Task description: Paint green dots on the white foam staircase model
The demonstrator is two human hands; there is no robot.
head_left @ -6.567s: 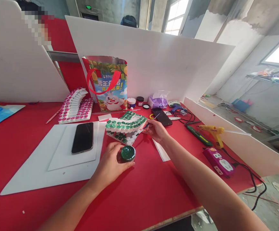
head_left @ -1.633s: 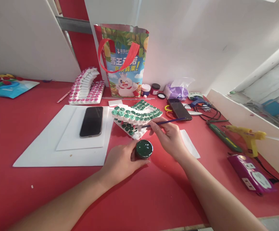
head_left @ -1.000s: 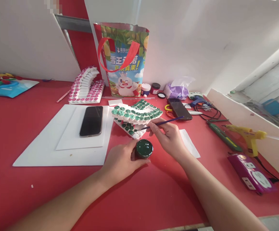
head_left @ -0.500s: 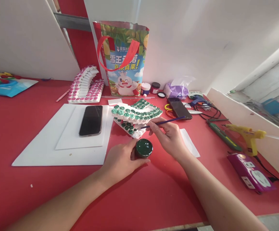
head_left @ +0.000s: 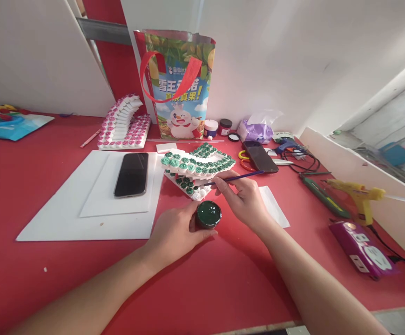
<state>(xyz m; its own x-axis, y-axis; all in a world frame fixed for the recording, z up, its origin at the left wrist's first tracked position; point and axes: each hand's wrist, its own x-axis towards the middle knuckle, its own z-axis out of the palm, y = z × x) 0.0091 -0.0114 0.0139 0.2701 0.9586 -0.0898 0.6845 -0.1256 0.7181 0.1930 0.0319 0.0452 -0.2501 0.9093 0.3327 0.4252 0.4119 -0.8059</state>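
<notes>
My left hand (head_left: 176, 228) is wrapped round a small jar of dark green paint (head_left: 208, 215), its open top facing up. In my right hand (head_left: 241, 195) a thin paintbrush (head_left: 239, 177) with a dark blue handle is pinched. Its tip is at the lower tier of a white craft piece (head_left: 197, 164) covered in rosettes, close behind the jar. Most rosettes there are dark green, some at the left are lighter green, and several at the front corner (head_left: 198, 193) are white. Whether the bristles touch a rosette is too small to tell.
White boards (head_left: 63, 204) carry a black phone (head_left: 131, 174) at left. A pink-rosette craft piece (head_left: 124, 125) and a printed bag (head_left: 178, 83) stand behind. To the right lie scissors (head_left: 282, 162), another phone (head_left: 260, 157), a yellow glue gun (head_left: 359, 195) and a purple box (head_left: 361, 249).
The brush handle's far end has shifted slightly left and down, with the tip still at the lower rosettes. My left hand and the jar hold nearly the same place.
</notes>
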